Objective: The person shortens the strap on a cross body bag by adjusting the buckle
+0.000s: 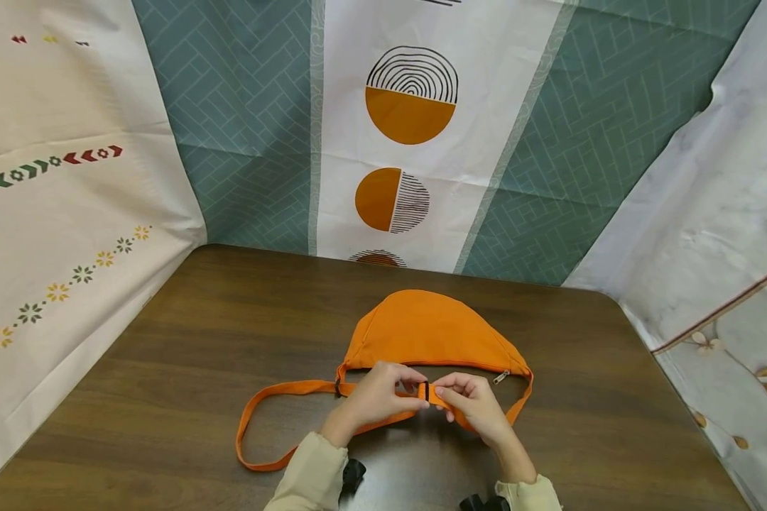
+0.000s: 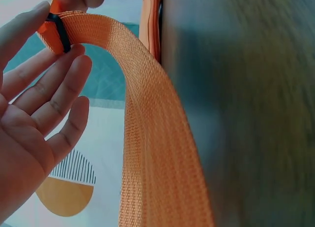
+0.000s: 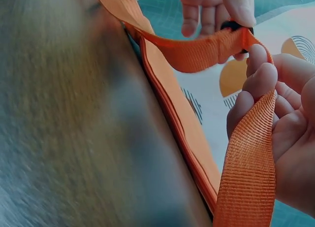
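Sleeves point(image 1: 313, 474) lie nearest; we see the left hand point(image 1: 383, 392) pinching the black slider point(image 1: 427, 391), the right hand point(image 1: 474, 406) the orange strap point(image 1: 436, 395) (crosswise between them).

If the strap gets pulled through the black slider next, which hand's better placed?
Right, probably: the right hand pinches the orange strap beside the black slider, while the left hand pinches at the slider.

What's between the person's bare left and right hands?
A narrow black slider and a short stretch of flat orange woven strap, as the head view shows.
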The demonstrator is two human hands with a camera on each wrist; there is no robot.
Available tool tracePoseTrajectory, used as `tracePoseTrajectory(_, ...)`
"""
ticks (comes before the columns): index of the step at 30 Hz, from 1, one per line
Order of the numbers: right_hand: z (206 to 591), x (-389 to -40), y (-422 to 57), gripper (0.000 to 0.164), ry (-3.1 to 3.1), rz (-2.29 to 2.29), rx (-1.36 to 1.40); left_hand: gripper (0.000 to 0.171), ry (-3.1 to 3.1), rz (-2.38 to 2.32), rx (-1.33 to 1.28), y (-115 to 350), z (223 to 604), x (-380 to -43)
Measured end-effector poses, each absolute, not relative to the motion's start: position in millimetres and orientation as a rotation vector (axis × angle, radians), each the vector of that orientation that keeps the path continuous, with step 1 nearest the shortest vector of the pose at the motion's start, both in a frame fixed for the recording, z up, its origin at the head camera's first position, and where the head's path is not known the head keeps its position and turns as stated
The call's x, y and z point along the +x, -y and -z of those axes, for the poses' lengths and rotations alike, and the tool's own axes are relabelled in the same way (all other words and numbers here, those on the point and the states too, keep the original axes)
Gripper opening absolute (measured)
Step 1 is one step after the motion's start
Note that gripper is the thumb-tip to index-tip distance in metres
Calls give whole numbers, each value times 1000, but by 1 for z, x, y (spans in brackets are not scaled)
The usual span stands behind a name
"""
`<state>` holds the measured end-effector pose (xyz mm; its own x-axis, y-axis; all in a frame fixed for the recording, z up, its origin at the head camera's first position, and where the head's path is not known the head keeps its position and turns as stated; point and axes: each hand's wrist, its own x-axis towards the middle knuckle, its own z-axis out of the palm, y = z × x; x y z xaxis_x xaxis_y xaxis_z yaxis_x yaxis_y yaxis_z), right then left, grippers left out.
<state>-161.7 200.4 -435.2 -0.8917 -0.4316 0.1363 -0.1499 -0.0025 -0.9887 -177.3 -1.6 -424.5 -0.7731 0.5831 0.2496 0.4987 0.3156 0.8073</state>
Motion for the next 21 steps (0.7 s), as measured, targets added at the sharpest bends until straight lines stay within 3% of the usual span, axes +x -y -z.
tracePoseTrajectory(11,437,-161,-195,28,-2039,2027,-601,26,-2480,-1505,1000,-2,425,-175)
tracePoseTrajectory(21,438,-163,-202,29,-2194,1824,-839,30,-2500,-1575,948,5,422,-178)
